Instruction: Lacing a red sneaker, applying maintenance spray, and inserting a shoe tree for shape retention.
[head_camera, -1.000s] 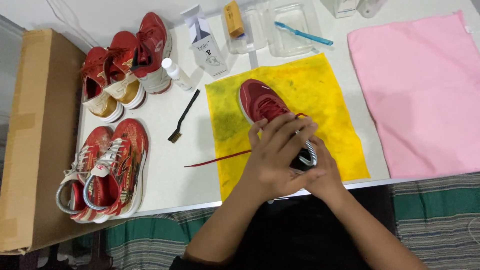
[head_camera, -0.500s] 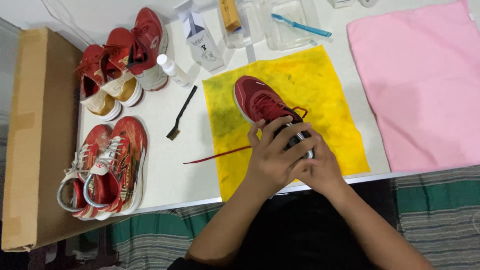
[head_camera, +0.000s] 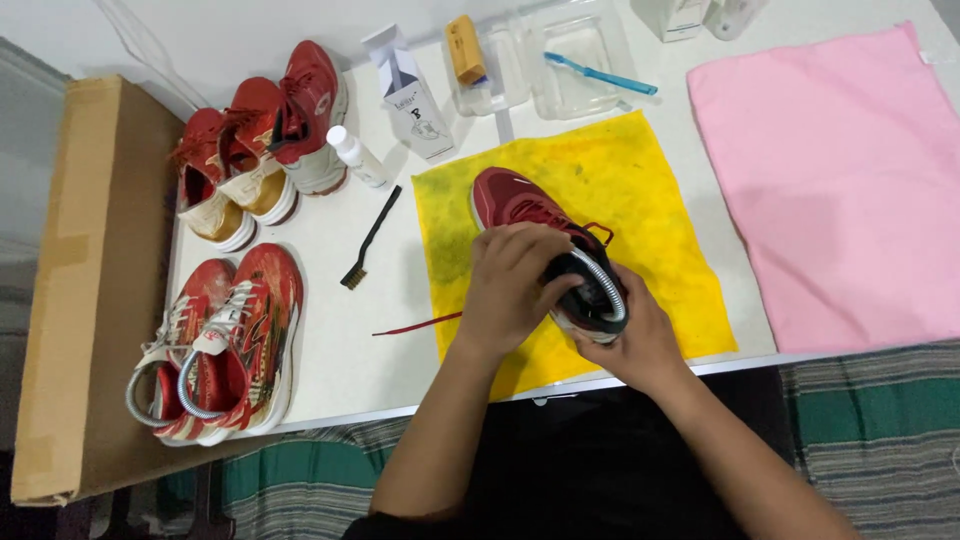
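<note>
While the left hand (head_camera: 510, 285) clasps the red shoe (head_camera: 520, 205), the right hand (head_camera: 635, 345) cups its heel.

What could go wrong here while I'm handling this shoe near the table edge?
1. The shoe sits with its heel close to the table's front edge; both hands, left and right, grip that end, so a slip might drop it.
2. The loose red lace trails off the yellow cloth and could snag or get pulled off.
3. The small white bottle stands near the brush; an elbow might tip it.
</note>
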